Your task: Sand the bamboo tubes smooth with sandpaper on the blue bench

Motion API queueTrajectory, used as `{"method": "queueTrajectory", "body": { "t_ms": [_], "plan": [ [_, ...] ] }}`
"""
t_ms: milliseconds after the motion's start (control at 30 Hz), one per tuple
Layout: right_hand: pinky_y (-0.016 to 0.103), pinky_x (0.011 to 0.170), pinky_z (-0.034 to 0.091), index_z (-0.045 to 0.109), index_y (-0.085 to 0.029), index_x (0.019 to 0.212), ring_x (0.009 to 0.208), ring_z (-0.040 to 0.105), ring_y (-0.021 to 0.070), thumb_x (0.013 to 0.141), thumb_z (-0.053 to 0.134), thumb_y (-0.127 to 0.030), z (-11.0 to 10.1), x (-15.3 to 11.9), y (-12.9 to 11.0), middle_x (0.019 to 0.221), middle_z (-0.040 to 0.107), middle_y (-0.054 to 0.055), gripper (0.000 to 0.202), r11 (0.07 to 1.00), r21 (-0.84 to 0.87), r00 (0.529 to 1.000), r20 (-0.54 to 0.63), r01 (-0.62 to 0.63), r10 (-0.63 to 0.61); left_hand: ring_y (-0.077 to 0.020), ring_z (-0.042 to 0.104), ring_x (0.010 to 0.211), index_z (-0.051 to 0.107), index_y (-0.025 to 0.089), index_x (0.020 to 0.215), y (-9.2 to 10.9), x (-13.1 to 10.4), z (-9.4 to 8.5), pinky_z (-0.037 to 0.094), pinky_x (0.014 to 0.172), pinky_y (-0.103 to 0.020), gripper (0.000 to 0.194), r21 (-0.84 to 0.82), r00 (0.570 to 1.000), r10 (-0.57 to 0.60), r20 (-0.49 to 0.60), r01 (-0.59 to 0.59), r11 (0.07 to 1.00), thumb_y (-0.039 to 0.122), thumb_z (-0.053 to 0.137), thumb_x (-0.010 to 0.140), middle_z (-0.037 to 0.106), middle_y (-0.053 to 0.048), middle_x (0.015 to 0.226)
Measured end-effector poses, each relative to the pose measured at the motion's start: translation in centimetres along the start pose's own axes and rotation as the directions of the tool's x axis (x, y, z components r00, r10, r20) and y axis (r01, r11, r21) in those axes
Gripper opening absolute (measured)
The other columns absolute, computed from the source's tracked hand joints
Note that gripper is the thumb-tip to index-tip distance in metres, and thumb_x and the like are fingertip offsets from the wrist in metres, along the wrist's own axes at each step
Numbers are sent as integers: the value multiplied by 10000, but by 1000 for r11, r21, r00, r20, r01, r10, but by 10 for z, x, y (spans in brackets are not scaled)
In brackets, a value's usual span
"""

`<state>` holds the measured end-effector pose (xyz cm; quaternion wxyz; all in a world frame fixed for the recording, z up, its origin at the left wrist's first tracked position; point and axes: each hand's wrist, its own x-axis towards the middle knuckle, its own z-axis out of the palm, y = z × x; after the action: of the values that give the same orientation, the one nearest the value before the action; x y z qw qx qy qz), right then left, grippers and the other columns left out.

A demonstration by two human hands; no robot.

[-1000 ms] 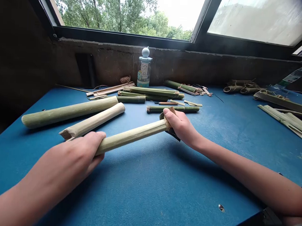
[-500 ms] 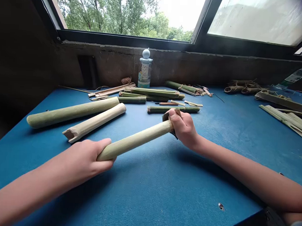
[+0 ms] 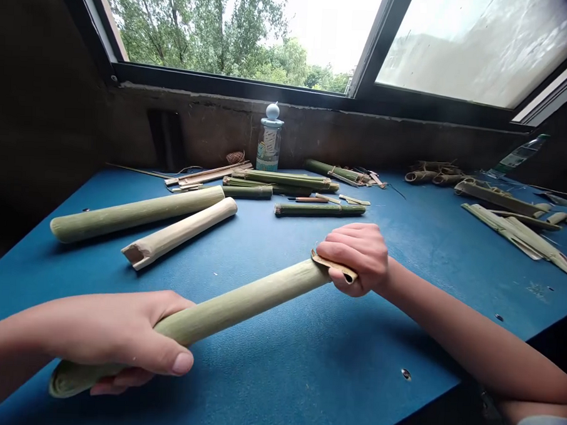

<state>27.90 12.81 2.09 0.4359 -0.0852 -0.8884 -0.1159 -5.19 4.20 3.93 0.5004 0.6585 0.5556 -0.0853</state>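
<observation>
A pale green bamboo tube (image 3: 251,299) slants across the front of the blue table, its near end at the lower left. My left hand (image 3: 123,337) is wrapped round the tube's lower part, thumb on the near side. Around the far end, my right hand (image 3: 354,256) is closed, pressing a folded brown sheet (image 3: 332,266), perhaps sandpaper, against the bamboo. The tube's far tip is hidden in that hand. Behind lie a thick green bamboo tube (image 3: 137,213) and a peeled, notched one (image 3: 182,233).
The blue table (image 3: 276,375) bears bundles of green sticks (image 3: 285,180), a tied bundle (image 3: 320,210), split bamboo strips (image 3: 517,232) at the right and a blue-capped bottle (image 3: 270,140). A tilted plastic bottle (image 3: 518,157) stands near the wall.
My left hand has slid down the tube, and more of its near end shows. My right hand has turned over, knuckles up, and sits lower. The view has shifted slightly right.
</observation>
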Motion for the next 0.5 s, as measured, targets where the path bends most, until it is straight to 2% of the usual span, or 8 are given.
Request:
{"method": "queueTrajectory", "body": {
  "t_ms": [67,100,133,200,233,333,400,500],
  "plan": [
    [265,471,387,637,-218,810,435,528,125,996,376,-417,-6,5,5,534,593,-3,378,998,-22,996,-63,59,-60,-105,382,366,456,239,751,6,7,1,311,362,-213,474,-247,944,58,325,26,969,673,610,640,431,64,437],
    [258,467,397,632,-213,810,447,542,124,998,383,-416,-8,6,10,548,604,0,372,998,-10,993,-98,63,-64,-94,370,380,438,239,774,10,10,3,303,374,-202,479,-318,918,95,385,36,947,669,615,662,420,71,450],
    [250,458,399,629,-209,812,451,548,121,998,401,-405,-11,5,17,556,611,-2,354,999,20,992,-123,33,-31,-87,363,395,436,238,799,15,13,4,299,385,-194,469,-334,930,106,353,19,942,659,614,691,418,75,470],
    [240,431,383,620,-206,806,445,535,116,992,441,-398,-16,-2,36,556,601,-10,322,981,119,975,-142,-154,170,-90,392,441,468,238,849,22,15,7,317,405,-192,401,-247,984,65,164,-23,969,613,585,767,463,65,548],
    [241,421,365,604,-205,780,438,511,115,991,446,-416,-19,-8,47,547,579,-15,338,939,165,932,-153,-303,328,-99,427,478,493,236,854,25,14,9,339,427,-200,365,-149,998,50,49,-42,988,590,563,795,494,53,595],
    [252,455,334,508,-207,662,460,448,113,982,433,-503,-26,-30,77,541,506,-20,443,691,185,673,-155,-699,723,-161,551,609,561,240,822,25,12,15,402,535,-254,303,278,960,99,-260,-23,960,532,483,847,591,9,699],
    [256,510,332,474,-201,637,503,453,116,967,446,-536,-26,-41,89,559,515,-16,471,580,85,578,-53,-810,815,-207,608,664,594,248,846,20,11,20,400,586,-288,276,500,913,157,-376,58,864,472,433,861,648,-13,718],
    [255,574,331,499,-192,683,571,493,126,956,466,-529,-21,-45,89,609,575,-12,434,559,-88,530,223,-825,818,-229,639,645,618,257,902,12,15,28,381,582,-302,306,580,845,194,-498,159,799,465,396,877,681,-9,706]
  ]
}}
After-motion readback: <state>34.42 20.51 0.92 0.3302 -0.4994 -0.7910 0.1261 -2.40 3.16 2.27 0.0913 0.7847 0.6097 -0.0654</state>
